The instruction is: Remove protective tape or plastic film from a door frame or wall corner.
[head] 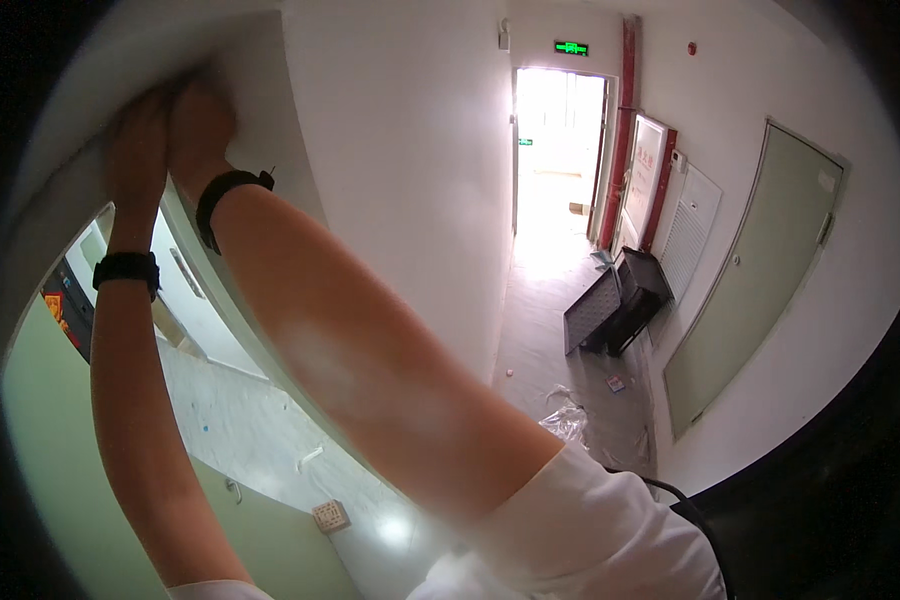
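My left hand (139, 146) and my right hand (202, 124) are raised side by side at the upper left, close against the white wall (52, 180) above a doorway. Shadow and blur hide the fingertips, so I cannot tell whether they hold anything. Each wrist wears a black band. Below the hands runs the pale green door frame (300, 420), passing behind my right forearm. A light green door (52, 420) with a metal lever handle (234, 491) stands open at the lower left.
A patterned, box-like block (331, 516) sits on the floor by the green door. Down the corridor are tilted black crates (630, 300), crumpled clear plastic film (566, 421), a red pipe (619, 150) and a bright doorway (559, 157). Another green door (765, 270) is on the right wall.
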The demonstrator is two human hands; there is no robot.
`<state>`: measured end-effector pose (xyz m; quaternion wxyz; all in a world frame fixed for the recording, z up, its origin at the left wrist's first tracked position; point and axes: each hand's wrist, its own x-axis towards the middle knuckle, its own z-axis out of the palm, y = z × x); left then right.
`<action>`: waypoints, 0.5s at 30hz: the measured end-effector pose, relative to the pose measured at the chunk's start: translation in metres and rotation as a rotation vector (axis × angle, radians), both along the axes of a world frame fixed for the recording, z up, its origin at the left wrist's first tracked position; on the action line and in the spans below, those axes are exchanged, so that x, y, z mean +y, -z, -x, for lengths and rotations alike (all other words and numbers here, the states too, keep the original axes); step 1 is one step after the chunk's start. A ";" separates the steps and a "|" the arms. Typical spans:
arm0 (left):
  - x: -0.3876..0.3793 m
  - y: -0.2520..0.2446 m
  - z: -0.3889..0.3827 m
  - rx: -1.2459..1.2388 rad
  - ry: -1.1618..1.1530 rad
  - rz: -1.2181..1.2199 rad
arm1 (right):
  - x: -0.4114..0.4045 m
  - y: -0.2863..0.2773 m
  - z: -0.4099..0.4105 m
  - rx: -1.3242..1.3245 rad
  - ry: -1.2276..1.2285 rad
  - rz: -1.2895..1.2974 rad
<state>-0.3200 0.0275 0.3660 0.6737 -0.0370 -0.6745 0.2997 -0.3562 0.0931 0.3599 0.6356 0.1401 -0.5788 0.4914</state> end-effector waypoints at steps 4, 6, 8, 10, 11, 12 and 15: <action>-0.001 0.002 -0.001 0.088 0.004 0.063 | 0.002 0.001 0.002 -0.003 -0.057 -0.021; 0.000 0.001 -0.002 0.143 0.066 0.117 | 0.005 0.001 -0.001 -0.028 -0.090 -0.009; 0.001 -0.002 -0.003 0.071 0.021 0.032 | 0.007 0.001 -0.006 -0.076 -0.099 -0.055; 0.001 -0.004 -0.006 0.097 0.088 0.047 | 0.008 0.000 -0.009 0.003 -0.101 -0.033; 0.001 -0.004 -0.008 0.076 0.106 0.046 | 0.009 0.001 -0.010 -0.058 -0.096 -0.060; 0.000 -0.004 -0.008 0.075 0.101 0.030 | 0.009 0.001 -0.010 -0.002 -0.106 -0.041; -0.001 -0.001 -0.009 0.080 0.075 0.013 | 0.008 0.002 -0.007 0.028 -0.150 -0.088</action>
